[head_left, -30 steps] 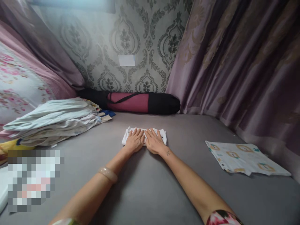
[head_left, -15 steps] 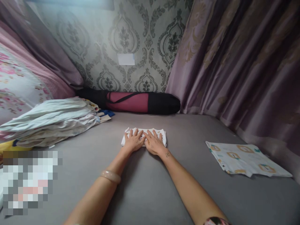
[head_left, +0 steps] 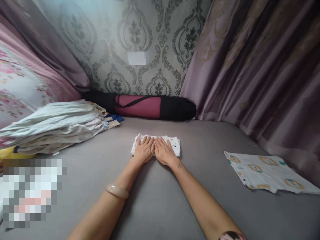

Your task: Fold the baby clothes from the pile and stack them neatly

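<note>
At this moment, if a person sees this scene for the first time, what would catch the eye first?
Most likely the left hand and right hand, laid on the folded white cloth at the centre. Behind them, the red-and-black bag lies along the wall, and the clothes pile rests at the left.

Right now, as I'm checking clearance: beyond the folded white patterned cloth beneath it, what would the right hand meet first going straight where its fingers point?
Probably the long maroon-and-black fabric bag lying before the patterned wall, with grey sheet between it and the right hand; depth is unclear.
</note>
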`<state>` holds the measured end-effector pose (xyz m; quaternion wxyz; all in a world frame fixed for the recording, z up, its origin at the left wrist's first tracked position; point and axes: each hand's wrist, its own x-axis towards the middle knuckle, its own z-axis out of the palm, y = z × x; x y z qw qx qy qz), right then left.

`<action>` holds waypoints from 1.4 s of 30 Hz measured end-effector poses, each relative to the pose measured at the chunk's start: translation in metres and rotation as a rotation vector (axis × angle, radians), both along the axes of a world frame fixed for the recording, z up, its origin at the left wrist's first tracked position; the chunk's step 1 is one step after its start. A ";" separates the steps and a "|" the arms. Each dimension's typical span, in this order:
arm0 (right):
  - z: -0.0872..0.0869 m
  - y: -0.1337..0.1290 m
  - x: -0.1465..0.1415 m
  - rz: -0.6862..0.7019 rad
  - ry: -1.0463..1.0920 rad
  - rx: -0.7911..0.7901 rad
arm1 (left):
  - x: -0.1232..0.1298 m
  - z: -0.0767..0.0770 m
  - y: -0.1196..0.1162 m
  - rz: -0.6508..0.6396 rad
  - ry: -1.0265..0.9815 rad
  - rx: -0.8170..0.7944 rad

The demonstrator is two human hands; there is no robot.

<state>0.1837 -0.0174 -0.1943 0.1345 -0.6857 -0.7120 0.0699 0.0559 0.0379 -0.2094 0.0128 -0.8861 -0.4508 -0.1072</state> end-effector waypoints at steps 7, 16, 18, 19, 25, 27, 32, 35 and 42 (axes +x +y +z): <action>-0.006 0.002 0.000 -0.004 -0.002 -0.015 | -0.001 -0.002 0.002 0.016 0.021 -0.076; 0.001 0.000 0.008 -0.061 -0.063 0.049 | -0.008 0.003 0.005 0.026 0.055 0.007; -0.005 0.000 0.008 -0.050 -0.054 0.007 | -0.008 0.001 0.006 0.038 0.069 -0.053; -0.007 0.000 0.008 -0.050 -0.052 -0.001 | -0.008 0.001 0.006 0.040 0.066 -0.069; -0.002 0.000 0.010 -0.062 -0.038 -0.025 | -0.009 0.002 0.007 0.039 0.018 -0.052; 0.001 -0.001 0.012 -0.097 -0.055 0.017 | -0.011 0.003 0.008 0.053 -0.011 -0.002; -0.006 -0.002 0.019 -0.188 -0.073 -0.002 | -0.017 -0.002 0.014 0.119 0.029 -0.048; -0.013 -0.002 0.017 -0.192 -0.062 -0.013 | -0.019 -0.005 0.017 0.134 0.057 -0.084; 0.000 -0.003 0.029 -0.253 -0.063 -0.016 | -0.023 0.003 0.016 0.164 0.046 -0.028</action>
